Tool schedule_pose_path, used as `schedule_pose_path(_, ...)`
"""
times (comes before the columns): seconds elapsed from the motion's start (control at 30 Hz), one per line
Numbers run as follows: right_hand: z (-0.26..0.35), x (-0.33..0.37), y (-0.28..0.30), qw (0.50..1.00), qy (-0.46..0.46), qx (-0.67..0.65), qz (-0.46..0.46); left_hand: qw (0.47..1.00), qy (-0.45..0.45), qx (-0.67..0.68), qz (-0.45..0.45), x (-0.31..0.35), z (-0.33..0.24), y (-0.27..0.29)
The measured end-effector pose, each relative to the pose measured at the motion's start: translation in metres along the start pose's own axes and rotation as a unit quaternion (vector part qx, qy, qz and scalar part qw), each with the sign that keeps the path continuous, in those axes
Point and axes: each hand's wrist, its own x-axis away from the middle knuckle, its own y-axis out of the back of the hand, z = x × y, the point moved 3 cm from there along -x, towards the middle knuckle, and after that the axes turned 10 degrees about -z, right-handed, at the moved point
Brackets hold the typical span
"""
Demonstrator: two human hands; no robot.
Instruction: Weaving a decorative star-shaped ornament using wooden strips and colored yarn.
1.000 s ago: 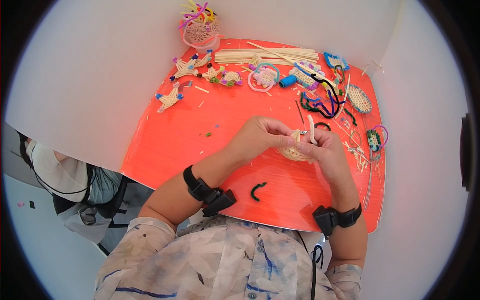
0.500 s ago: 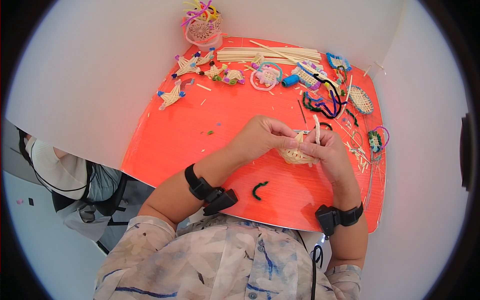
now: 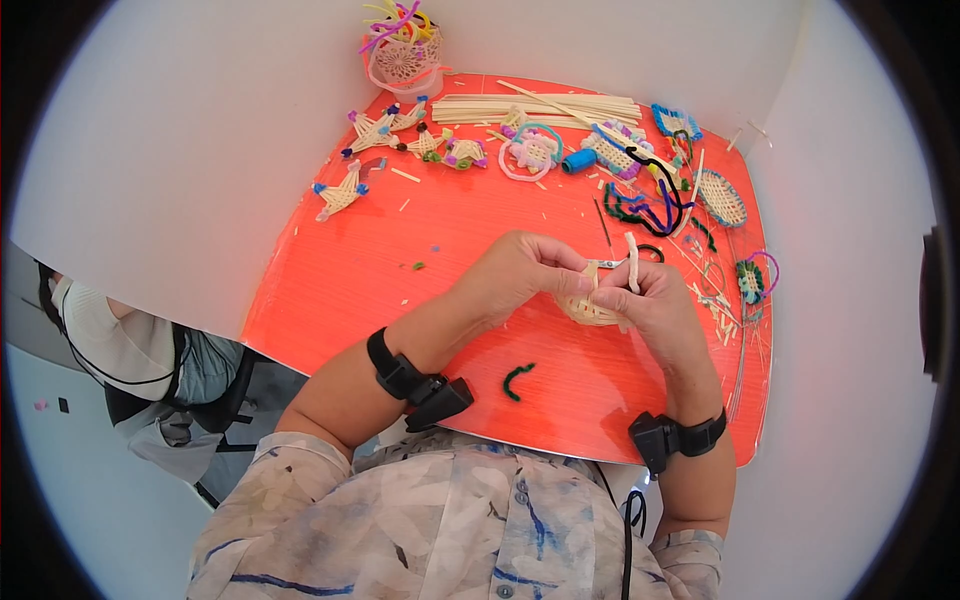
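A small pale woven piece of flat strips (image 3: 590, 311) is pinched between both hands over the table. My left hand (image 3: 532, 272) closes thumb and fingers on its left upper edge. Across from it, my right hand (image 3: 655, 303) grips the right upper edge with the thumb on top. A white pipe cleaner (image 3: 633, 260) sticks up from the right hand's fingers; its lower end is hidden. Just beyond the fingers lie scissors with black handles (image 3: 652, 253), partly covered by my hands. A short dark green pipe cleaner (image 3: 516, 381) rests near the table's front edge.
Woven stars (image 3: 343, 190) sit at the far left of the red table (image 3: 350, 285). Behind are a bundle of flat strips (image 3: 540, 110) and a pink basket of pipe cleaners (image 3: 405, 60). A blue roll (image 3: 578, 161), an oval woven piece (image 3: 722, 199) and cut scraps lie right. White partitions surround the table.
The fingers have shifted slightly on the woven piece, and the piece has tilted a little. Both arms stay nearly in place.
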Motion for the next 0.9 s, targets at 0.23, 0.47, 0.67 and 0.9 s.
schedule_pose_path(0.23, -0.0007, 0.0009, -0.0016, 0.999, -0.032, 0.013, -0.015, 0.997, -0.002, -0.072, -0.007, -0.0011, -0.0018, 0.0048)
schedule_pose_path(0.47, -0.0036, -0.0007, -0.0036, 0.999, -0.026, 0.0, -0.024, 1.0, -0.003, 0.006, -0.002, 0.0023, -0.0024, -0.0017)
schedule_pose_path(0.67, -0.0048, -0.003, 0.0014, 1.0, 0.008, -0.004, -0.024, 0.999, -0.026, -0.018, -0.044, 0.002, -0.0035, -0.0021)
schedule_pose_path(0.9, -0.0065, -0.0024, 0.0013, 1.0, -0.003, 0.013, -0.015, 0.999, -0.012, -0.021, -0.044, 0.0001, -0.0021, -0.0024)
